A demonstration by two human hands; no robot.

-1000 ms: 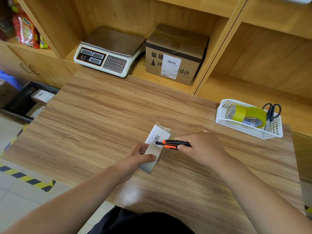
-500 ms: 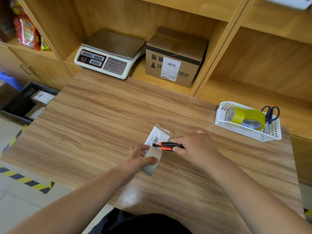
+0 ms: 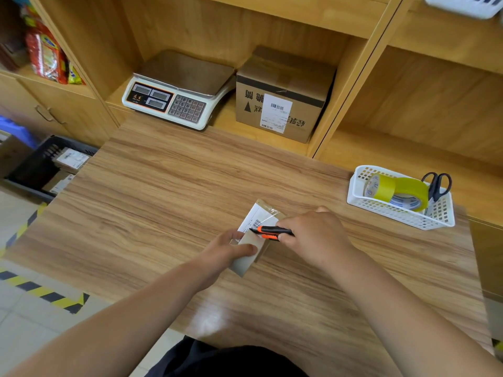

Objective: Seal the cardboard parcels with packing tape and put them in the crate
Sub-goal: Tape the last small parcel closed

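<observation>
In the head view little has moved: the right hand [image 3: 313, 235] still grips the orange knife [image 3: 272, 232], tip on the small parcel [image 3: 258, 216] at mid worktop [image 3: 163, 200], while the left hand [image 3: 226, 251] holds what seems a pale tape roll [image 3: 246, 258], so the tape cut looks unfinished and the crate [image 3: 35, 161] at far left waits.

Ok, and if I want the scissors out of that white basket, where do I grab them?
Take the scissors by their black handle loops, coming from above. They stand blades-down at the right end of the white basket, so only the loops clear the rim. The yellow tape roll lies close on their left, so lift straight up.
</observation>
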